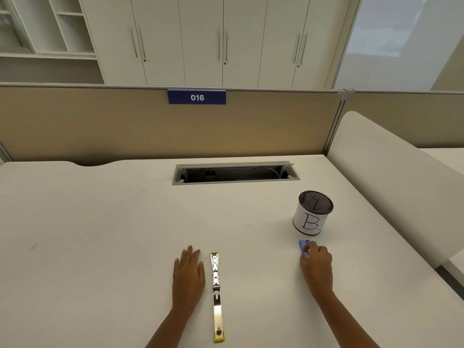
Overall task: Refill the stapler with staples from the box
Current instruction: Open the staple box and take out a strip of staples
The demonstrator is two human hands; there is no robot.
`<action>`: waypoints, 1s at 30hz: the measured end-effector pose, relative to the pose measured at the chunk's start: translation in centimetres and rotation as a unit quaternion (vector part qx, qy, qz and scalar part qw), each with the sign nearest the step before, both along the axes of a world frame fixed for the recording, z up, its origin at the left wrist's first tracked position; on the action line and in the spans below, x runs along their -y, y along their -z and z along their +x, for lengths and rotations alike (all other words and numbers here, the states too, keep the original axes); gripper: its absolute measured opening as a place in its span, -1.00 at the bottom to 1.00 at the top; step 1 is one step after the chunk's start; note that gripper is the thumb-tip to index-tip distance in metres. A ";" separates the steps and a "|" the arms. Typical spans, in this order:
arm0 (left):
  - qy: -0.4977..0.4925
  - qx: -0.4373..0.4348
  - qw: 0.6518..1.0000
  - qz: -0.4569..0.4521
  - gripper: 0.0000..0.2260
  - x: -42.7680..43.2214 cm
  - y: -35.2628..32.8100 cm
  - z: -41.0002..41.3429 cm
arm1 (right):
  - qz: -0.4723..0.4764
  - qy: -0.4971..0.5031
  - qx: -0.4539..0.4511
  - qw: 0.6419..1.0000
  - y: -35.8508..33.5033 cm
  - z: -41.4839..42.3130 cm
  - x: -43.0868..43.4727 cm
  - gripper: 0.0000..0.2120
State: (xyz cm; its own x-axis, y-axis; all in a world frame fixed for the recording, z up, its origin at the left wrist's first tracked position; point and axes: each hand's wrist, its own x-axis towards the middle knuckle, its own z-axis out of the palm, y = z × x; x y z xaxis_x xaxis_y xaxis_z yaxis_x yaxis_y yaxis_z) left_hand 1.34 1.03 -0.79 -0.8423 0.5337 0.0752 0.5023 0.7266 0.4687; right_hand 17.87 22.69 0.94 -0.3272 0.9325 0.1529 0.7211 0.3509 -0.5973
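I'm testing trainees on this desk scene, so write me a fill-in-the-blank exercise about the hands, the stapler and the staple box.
1. The stapler lies on the desk, swung fully ____.
2. The left hand rests ____ on the desk beside the stapler.
3. The right hand is on the small ____-coloured staple box.
4. The mesh pen cup behind the box carries the letter ____.

Missing words: open; flat; blue; B
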 end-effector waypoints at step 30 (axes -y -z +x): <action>-0.026 0.622 0.562 0.545 -0.80 -5.0 -5.8 4.2 | -0.106 -0.200 -0.283 0.932 -5.2 -4.5 11.9 -0.87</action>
